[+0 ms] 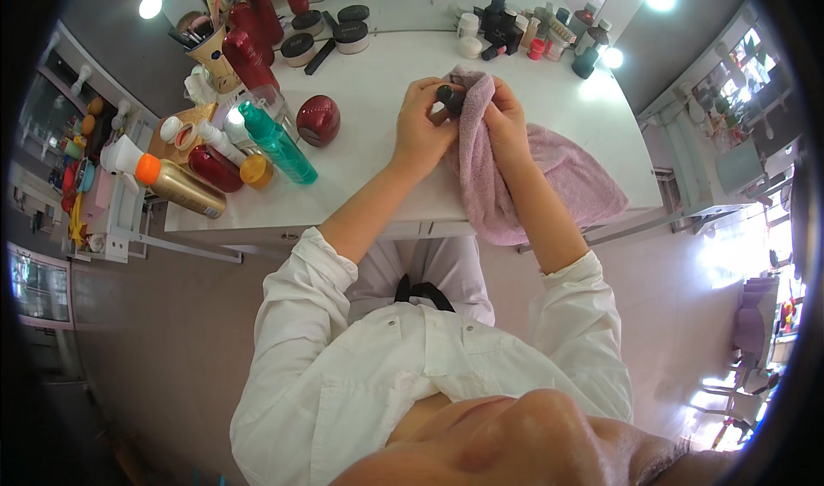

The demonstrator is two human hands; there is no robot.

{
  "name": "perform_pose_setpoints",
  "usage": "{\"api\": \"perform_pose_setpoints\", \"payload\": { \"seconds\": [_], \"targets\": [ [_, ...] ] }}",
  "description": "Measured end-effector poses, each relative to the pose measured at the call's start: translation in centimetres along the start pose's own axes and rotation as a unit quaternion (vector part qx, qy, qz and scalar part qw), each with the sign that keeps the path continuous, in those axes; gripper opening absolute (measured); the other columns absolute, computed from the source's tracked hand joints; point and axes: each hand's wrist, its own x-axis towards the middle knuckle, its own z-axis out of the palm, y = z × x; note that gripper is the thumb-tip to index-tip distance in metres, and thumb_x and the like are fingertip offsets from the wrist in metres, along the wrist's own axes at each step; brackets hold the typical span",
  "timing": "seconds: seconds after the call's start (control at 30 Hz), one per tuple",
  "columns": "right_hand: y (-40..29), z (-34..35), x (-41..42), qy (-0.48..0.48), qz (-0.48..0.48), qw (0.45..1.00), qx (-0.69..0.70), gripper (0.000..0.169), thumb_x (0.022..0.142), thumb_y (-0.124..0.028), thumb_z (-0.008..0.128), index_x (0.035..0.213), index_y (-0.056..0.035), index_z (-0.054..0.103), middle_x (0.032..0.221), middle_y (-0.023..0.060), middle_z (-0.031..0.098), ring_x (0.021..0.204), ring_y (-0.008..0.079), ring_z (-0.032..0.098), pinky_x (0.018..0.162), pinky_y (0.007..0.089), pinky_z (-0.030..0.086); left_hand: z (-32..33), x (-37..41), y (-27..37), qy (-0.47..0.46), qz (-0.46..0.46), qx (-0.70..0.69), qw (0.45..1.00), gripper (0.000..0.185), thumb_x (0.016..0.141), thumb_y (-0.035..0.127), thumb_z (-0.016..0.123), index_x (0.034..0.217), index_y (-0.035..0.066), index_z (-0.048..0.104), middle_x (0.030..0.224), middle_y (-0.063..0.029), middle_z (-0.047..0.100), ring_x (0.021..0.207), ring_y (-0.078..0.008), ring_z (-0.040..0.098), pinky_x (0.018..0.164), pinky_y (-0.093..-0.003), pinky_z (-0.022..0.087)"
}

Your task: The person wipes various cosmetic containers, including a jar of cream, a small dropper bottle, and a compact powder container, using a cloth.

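Observation:
My left hand [421,125] is closed round a small dark bottle [449,98] whose round end points up at the camera. A pink terry towel [479,164] is bunched against the bottle's right side, and my right hand [508,122] grips it there. From my hands the towel hangs down over the front edge of the white table [373,164], and another part of it spreads to the right under my right forearm. The lower part of the bottle is hidden by my fingers and the towel.
Left of my hands stand a dark red round container [318,121], a green spray bottle [277,143] and a gold bottle with an orange collar [187,186]. Black-lidded jars [298,49] and red bottles [248,58] are behind. Small cosmetic bottles [502,25] crowd the back right.

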Motion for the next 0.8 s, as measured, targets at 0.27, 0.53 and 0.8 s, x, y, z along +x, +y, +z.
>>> {"api": "perform_pose_setpoints", "payload": {
  "seconds": [0.27,0.53,0.8],
  "targets": [
    [0.0,0.4,-0.2,-0.003,-0.024,0.999,-0.047,0.023,0.081,-0.005,0.061,0.104,-0.0016,0.055,0.102,0.0035,0.059,0.093,0.0113,0.055,0.084,0.0260,0.045,0.0,-0.2,0.3,0.013,-0.034,-0.068,0.997,0.042,0.074,0.000,0.069,0.114,0.001,0.054,0.104,-0.0097,0.061,0.095,-0.0172,0.061,0.084,-0.0287,0.050],
    [0.0,-0.6,0.1,-0.005,0.062,0.995,0.073,0.015,0.085,-0.011,0.060,0.097,-0.0037,0.056,0.091,0.0030,0.059,0.079,0.0104,0.057,0.071,0.0242,0.048,-0.3,-0.3,1.6,-0.059,-0.004,0.099,0.993,0.050,0.073,-0.003,0.067,0.119,0.003,0.048,0.106,-0.0122,0.062,0.097,-0.0191,0.061,0.086,-0.0298,0.049],
    [-0.4,0.1,0.4,0.035,0.043,0.994,0.098,0.020,0.086,-0.011,0.059,0.103,-0.0030,0.054,0.094,0.0044,0.060,0.081,0.0123,0.059,0.071,0.0248,0.050,-0.1,0.1,-0.6,-0.061,0.030,-0.033,0.997,0.049,0.071,-0.007,0.065,0.117,0.003,0.051,0.104,-0.0121,0.061,0.098,-0.0198,0.061,0.085,-0.0296,0.049]
  ]
}}
